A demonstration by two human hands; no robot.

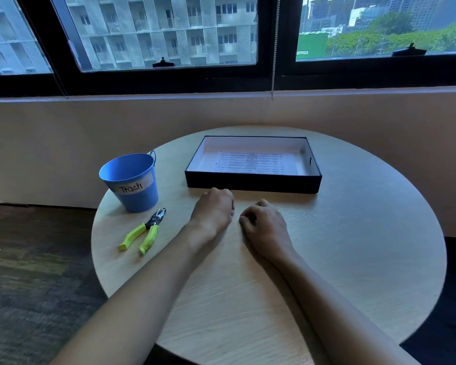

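Note:
My left hand (pixel 215 206) and my right hand (pixel 265 225) rest side by side on the round wooden table (pixel 353 246), fingers loosely curled and holding nothing. Just beyond them stands a shallow black tray (pixel 253 183) with a white inside, and a printed sheet of paper (pixel 250 162) lies flat in it. To the left a hand-held hole punch with yellow-green handles (pixel 142 233) lies on the table. Behind it stands a blue bucket (pixel 132 185) labelled "Trash".
The table stands close to a beige wall under a row of dark-framed windows (pixel 274 75). A blind cord (pixel 274 48) hangs down in front of the frame. Dark carpet (pixel 32 272) covers the floor to the left.

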